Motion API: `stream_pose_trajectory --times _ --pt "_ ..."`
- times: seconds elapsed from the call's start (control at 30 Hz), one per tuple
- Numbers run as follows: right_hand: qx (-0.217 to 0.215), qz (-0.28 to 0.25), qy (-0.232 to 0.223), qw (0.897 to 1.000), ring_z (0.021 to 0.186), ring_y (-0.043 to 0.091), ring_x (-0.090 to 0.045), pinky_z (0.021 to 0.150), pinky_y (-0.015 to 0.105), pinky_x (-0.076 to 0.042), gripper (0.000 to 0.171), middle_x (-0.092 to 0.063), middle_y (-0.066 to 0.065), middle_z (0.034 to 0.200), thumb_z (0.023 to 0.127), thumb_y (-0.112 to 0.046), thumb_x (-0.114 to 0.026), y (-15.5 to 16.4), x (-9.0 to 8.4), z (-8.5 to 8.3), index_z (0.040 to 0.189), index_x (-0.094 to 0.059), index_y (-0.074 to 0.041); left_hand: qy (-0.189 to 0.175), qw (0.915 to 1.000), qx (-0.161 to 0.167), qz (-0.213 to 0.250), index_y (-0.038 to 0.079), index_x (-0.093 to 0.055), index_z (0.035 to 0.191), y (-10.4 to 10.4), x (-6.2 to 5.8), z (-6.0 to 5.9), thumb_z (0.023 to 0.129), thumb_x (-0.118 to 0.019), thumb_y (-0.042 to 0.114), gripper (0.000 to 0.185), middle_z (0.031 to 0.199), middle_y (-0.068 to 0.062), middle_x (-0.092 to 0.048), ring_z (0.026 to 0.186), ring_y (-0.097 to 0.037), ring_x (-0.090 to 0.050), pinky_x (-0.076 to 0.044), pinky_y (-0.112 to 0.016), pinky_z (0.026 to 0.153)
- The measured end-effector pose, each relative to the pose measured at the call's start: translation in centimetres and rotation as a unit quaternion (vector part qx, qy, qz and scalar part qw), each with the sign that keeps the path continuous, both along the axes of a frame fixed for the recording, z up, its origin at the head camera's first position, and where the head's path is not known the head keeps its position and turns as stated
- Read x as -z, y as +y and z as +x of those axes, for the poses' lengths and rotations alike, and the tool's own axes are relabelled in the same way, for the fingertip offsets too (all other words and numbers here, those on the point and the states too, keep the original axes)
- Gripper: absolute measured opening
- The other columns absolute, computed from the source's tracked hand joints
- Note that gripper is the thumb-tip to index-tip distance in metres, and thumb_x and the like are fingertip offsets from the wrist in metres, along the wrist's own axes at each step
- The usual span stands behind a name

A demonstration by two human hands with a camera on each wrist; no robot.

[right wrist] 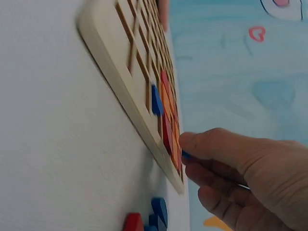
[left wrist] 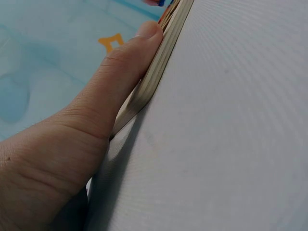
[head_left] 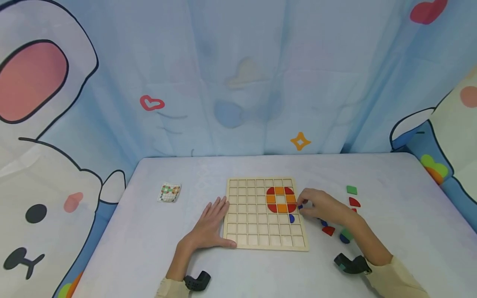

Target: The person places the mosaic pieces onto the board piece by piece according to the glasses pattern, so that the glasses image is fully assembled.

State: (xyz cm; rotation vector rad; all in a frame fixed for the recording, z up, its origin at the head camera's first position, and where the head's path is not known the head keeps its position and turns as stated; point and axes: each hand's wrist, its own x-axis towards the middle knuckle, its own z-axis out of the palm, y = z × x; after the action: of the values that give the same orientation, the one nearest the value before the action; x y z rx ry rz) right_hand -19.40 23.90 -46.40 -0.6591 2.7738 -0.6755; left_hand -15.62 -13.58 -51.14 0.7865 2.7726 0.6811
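A wooden grid board [head_left: 247,228] lies on the white table. My left hand [head_left: 209,227] rests along its left side with fingers spread, the thumb [left wrist: 130,57] over the front-left corner in the left wrist view. In the grid, red quarter-round pieces and orange squares [head_left: 279,190] form a ring on the right. Just below that ring sits a blue rounded piece [head_left: 292,218]. At the board's right edge, my right hand [head_left: 323,205] pinches a small blue piece [right wrist: 186,154] between thumb and fingers; most of it is hidden by them.
Several loose pieces lie right of the board, among them a green square [head_left: 351,189], a red quarter-round [head_left: 354,202], another red one [head_left: 328,230] and a blue one [head_left: 344,239]. A patterned card [head_left: 169,193] lies at the back left. A printed curtain [head_left: 208,82] hangs behind the table.
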Motion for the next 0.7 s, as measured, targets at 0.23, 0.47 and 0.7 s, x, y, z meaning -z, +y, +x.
stream_pose_trajectory --times 0.23,0.47,0.7 --pt "-0.060 0.029 0.039 0.997 0.085 0.005 -0.052 0.076 0.021 -0.056 0.014 -0.060 -0.014 0.091 0.081 -0.019 -0.077 -1.7 0.0 3.6 0.087 -0.067 -0.025 0.000 1.0000 -0.002 -0.005 0.008 -0.012 0.157 0.1 -0.1 -0.1 0.069 -0.073 0.067 0.122 0.166 -0.007 -0.004 0.154 -0.025 -0.001 -0.004 -0.052 0.124" --pt "-0.080 0.059 0.078 0.992 0.085 0.008 -0.055 0.077 0.024 -0.057 0.012 -0.063 -0.011 0.092 0.080 -0.018 -0.078 -2.3 0.4 5.5 0.085 -0.069 -0.023 0.001 1.0000 0.000 -0.003 0.007 -0.012 0.156 0.1 -0.2 -0.1 0.069 -0.074 0.065 0.122 0.166 -0.008 -0.005 0.154 -0.026 -0.002 -0.005 -0.052 0.124" --pt "-0.063 0.054 0.090 0.992 0.086 0.007 -0.054 0.078 0.026 -0.058 0.009 -0.062 -0.011 0.092 0.081 -0.021 -0.077 -2.3 0.6 5.9 0.088 -0.071 -0.024 0.000 1.0000 0.001 -0.004 0.007 -0.012 0.156 0.1 -0.2 0.0 0.069 -0.074 0.065 0.122 0.166 -0.008 -0.004 0.154 -0.025 -0.001 -0.004 -0.051 0.124"
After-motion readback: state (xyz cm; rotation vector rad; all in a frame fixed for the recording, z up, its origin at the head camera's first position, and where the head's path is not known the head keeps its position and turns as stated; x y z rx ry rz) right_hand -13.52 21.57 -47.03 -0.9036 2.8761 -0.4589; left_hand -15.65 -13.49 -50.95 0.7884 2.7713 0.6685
